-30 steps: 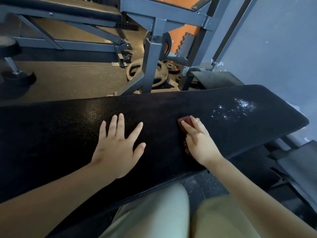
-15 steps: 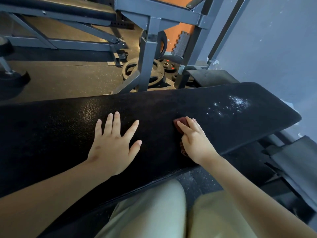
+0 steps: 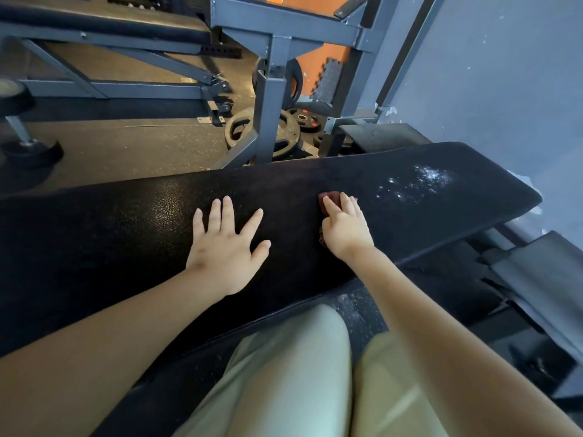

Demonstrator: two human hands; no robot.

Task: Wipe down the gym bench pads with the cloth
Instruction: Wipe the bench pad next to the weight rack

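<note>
The left hand (image 3: 225,250), fingers (image 3: 227,212) splayed flat at mid-frame, steadies the bench pad (image 3: 126,222), while the right hand (image 3: 345,233) — fingers curled over the reddish cloth (image 3: 329,197) just right of centre — should press evenly and sweep rightward through the white specks (image 3: 419,182).

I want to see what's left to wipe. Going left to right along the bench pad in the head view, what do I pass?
Along the bench pad: left hand lying flat → right hand on the cloth → white powder specks near the right end.
</note>
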